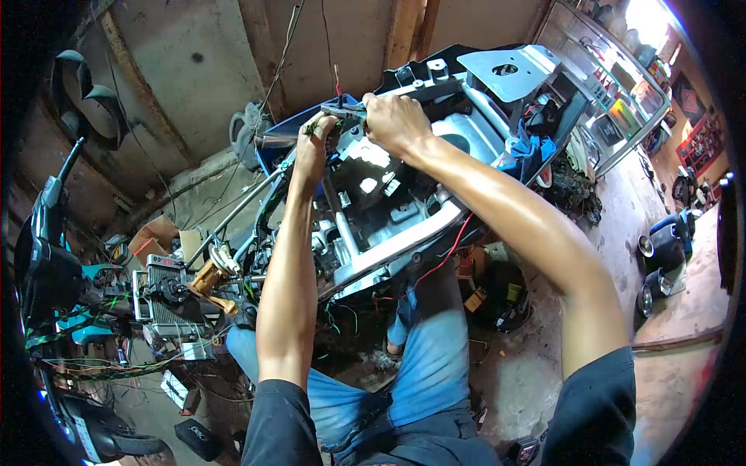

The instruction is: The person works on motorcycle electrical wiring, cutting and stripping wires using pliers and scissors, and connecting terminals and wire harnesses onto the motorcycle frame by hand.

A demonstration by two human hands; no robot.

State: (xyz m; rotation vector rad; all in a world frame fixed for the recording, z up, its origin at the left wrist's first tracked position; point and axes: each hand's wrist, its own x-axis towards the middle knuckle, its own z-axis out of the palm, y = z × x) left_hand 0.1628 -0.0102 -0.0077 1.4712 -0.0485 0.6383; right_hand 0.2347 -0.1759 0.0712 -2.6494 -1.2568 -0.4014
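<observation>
At the far side of a stripped motorbike frame (404, 241), both hands meet close together. My left hand (313, 144) is closed, pinching a dark wire bundle (312, 129) with greenish strands. My right hand (396, 123) is curled shut just to the right; what lies inside its fingers is hidden. Between the hands is a narrow grey metal piece (342, 110), whose kind I cannot make out. A short red wire (338, 84) with a bare-looking end sticks up above it. A blue panel (284, 132) shows behind my left hand.
A radiator (167, 291) and loose wiring stand at the left. A grey plate (509, 71) rises at the frame's right end, beside blue cloth (530, 149). A long red wire (447, 256) hangs off the near side. A glass cabinet (614, 85) stands back right.
</observation>
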